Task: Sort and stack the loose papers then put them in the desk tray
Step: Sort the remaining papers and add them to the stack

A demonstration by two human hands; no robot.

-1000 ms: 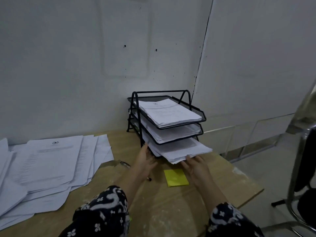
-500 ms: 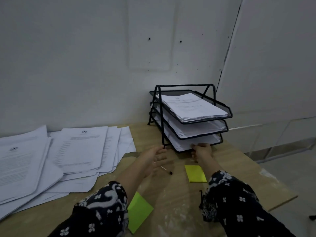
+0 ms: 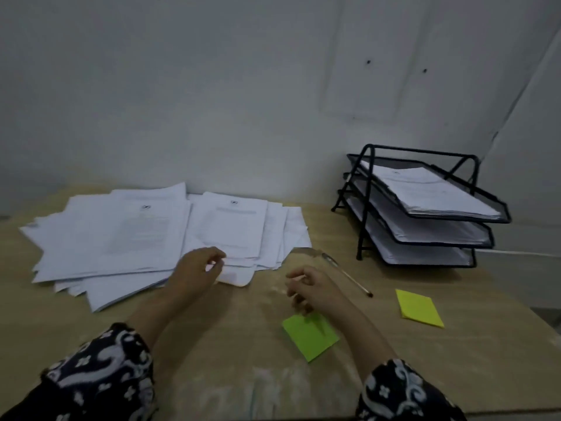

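Your left hand (image 3: 197, 270) sits at the near edge of the loose papers (image 3: 158, 235), fingers curled loosely, thumb and fingertips close together just over a sheet's rounded corner; whether it actually pinches that sheet you cannot tell from this view. Your right hand (image 3: 309, 288) hovers at about 3 o'clock from the left, well clear of the papers, fingers loosely curled and holding nothing, its knuckles just above the far corner of a green sticky pad (image 3: 309, 337) lying flat on the worktop (image 3: 230, 344). Both forearms come in from 6 o'clock in dark sleeves (image 3: 100, 375) with a white floral print. The loose papers spread in an untidy fan from 9 to 12 o'clock of your hands, overlapping at several angles, printed sides up, two top sheets showing a small emblem at the head. A pen (image 3: 349, 276) lies at 2 o'clock of your right hand, slanted, its tip toward the near right. A yellow sticky pad (image 3: 420, 308) lies flat at 3 o'clock, apart from the pen. The desk tray (image 3: 364, 208), a black three-tier mesh rack, stands at 2 o'clock near the wall (image 3: 212, 86), each tier carrying a squared stack of white sheets, the top stack showing print.
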